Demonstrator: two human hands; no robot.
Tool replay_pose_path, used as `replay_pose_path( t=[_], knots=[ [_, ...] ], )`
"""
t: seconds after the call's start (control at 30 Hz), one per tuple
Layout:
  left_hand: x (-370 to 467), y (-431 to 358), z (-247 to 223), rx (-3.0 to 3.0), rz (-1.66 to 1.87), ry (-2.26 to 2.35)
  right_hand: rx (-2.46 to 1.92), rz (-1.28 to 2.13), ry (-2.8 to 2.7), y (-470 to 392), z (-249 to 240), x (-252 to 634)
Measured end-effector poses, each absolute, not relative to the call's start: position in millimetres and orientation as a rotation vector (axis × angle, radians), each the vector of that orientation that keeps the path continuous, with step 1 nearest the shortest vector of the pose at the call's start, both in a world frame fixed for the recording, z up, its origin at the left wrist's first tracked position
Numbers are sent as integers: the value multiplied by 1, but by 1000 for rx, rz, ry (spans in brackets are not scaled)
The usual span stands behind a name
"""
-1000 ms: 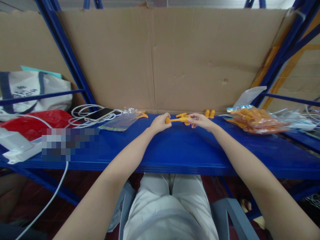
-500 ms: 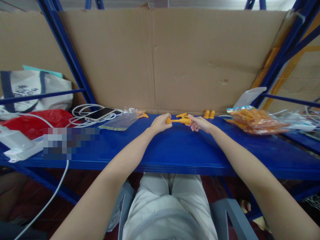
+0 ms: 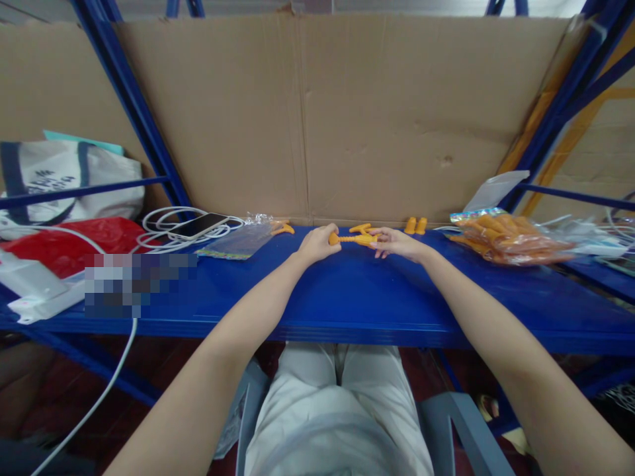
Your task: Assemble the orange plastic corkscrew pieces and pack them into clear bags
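The orange ribbed piece point(image 3: 353, 240) sits level just above or on the blue shelf point(image 3: 367, 291); I cannot tell which. I see my left hand point(image 3: 319, 244) gripping one end, my right hand point(image 3: 395, 243) pinching the other.

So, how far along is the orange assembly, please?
Partly along, I think: the ribbed orange assembly already looks joined, and the left hand and right hand hold it. Two short pieces by the cardboard and a curved piece by the clear bag apparently remain.
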State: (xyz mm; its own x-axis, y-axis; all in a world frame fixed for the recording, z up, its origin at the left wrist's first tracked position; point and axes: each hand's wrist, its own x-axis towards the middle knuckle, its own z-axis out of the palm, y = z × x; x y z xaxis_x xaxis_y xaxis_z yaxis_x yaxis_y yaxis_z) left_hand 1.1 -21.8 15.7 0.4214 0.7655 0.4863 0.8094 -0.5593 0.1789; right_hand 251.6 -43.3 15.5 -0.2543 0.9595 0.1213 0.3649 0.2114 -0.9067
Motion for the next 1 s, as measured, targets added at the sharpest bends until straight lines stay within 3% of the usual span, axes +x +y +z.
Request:
replay_pose_path(
  t=[0.5, 0.73, 1.0],
  knots=[
    [0, -13, 8, -2554, -1034, -1273, -1224, 1250, -1634, -46, 18, 249],
    [0, -11, 6, -2550, -1063, -1250, -1179, 1097, -1663, -48, 18, 246],
    [1, -12, 5, -2567, -1083, -1228, -1414, 1071, -1652, -55, 28, 239]
  ],
)
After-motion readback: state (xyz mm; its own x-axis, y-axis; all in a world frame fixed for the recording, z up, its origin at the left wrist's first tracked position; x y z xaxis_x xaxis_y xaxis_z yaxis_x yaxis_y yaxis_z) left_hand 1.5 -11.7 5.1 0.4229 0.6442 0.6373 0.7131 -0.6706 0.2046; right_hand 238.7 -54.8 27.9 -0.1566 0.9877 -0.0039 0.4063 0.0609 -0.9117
